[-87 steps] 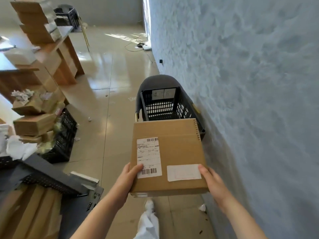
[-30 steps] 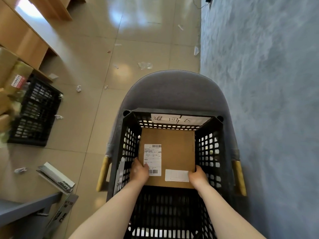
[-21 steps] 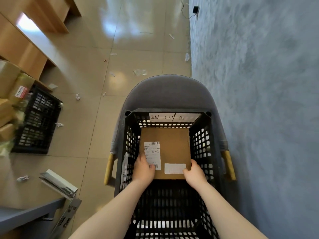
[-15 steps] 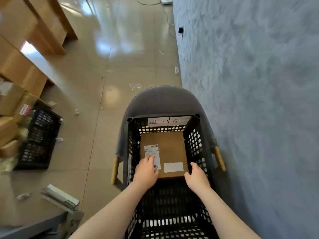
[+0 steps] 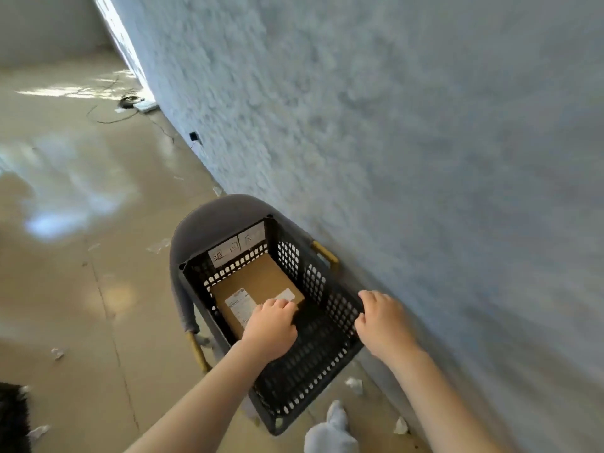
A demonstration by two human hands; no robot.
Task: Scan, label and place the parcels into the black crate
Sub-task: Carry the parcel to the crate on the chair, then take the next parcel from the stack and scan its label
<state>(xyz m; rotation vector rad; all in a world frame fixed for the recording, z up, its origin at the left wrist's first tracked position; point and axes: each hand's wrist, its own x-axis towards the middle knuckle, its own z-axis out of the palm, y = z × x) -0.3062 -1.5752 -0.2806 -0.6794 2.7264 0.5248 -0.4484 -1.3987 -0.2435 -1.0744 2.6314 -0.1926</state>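
A brown cardboard parcel (image 5: pixel 258 281) lies flat on the bottom of the black crate (image 5: pixel 313 384), against its far wall, with a white shipping label (image 5: pixel 240 304) facing up. The crate sits on a grey chair (image 5: pixel 212 217). My left hand (image 5: pixel 271 328) hovers over the parcel's near edge, fingers loosely curled, holding nothing. My right hand (image 5: pixel 382 322) is at the crate's right rim, fingers bent; whether it touches the rim is unclear.
A rough blue-grey wall (image 5: pixel 425 158) runs close along the right of the chair. Paper scraps (image 5: pixel 354 384) litter the tiled floor. Cables and a device (image 5: pixel 130 103) lie far back by the wall. A black object (image 5: pixel 13 416) sits at the bottom left.
I lowered the parcel into the crate and let go. Both hands have lifted off it, the right one moving out to the crate's right rim. My view has swung right, towards the wall.
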